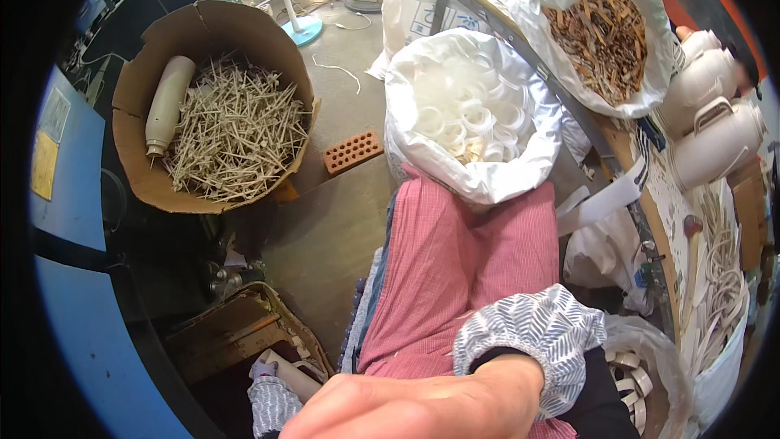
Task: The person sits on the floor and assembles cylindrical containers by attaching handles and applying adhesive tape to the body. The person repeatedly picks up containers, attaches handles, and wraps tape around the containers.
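At the lower left, my left hand (262,368), in a pale purple glove, is closed on a cream cylinder (297,377), whose lower end is hidden behind my right hand. My right hand (426,406) is bare and close to the camera, with its back uppermost. Its fingers bend down out of sight, so whether they hold anything is hidden. Both forearms wear grey-and-white patterned sleeve covers. My lap, under a pink checked cloth (431,268), lies beyond the right hand.
A cardboard box (134,146) holds many thin cream sticks and a cream bottle-shaped shell (169,106). White sacks contain translucent rings (479,118) and brown strips (601,41). Cream jugs (715,146) stand at right. A perforated brick (353,153) lies on the floor; a blue cabinet (73,341) borders the left.
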{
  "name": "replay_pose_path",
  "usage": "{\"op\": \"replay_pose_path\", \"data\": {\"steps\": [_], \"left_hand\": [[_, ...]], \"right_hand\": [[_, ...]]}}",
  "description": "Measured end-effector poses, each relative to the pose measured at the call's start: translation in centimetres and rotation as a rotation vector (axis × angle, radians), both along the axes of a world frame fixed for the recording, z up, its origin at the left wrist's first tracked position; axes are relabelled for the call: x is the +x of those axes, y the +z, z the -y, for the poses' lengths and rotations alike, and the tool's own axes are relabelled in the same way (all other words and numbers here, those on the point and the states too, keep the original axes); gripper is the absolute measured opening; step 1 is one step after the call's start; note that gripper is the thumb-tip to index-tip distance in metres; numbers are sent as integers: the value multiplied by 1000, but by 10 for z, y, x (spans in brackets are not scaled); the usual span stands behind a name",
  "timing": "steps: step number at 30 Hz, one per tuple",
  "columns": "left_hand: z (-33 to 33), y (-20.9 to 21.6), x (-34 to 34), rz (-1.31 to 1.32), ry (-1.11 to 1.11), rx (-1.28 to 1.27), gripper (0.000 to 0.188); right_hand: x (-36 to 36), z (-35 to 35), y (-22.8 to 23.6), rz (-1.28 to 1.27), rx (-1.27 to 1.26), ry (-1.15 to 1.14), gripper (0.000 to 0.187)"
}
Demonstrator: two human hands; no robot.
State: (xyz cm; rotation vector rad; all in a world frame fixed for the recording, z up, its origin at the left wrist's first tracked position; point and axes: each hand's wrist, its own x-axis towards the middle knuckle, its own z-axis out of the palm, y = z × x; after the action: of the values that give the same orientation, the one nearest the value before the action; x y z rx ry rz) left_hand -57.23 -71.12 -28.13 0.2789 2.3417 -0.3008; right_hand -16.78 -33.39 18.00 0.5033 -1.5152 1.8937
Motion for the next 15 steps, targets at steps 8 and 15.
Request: {"op": "replay_pose_path", "data": {"steps": [8,15], "left_hand": [[-189,220,91,-228,-419,969,13],[-317,410,257,-591,-1602,1348,30]], "right_hand": [[9,27,29,-279,-639,748,129],[54,29,41,-360,-474,595,126]]}}
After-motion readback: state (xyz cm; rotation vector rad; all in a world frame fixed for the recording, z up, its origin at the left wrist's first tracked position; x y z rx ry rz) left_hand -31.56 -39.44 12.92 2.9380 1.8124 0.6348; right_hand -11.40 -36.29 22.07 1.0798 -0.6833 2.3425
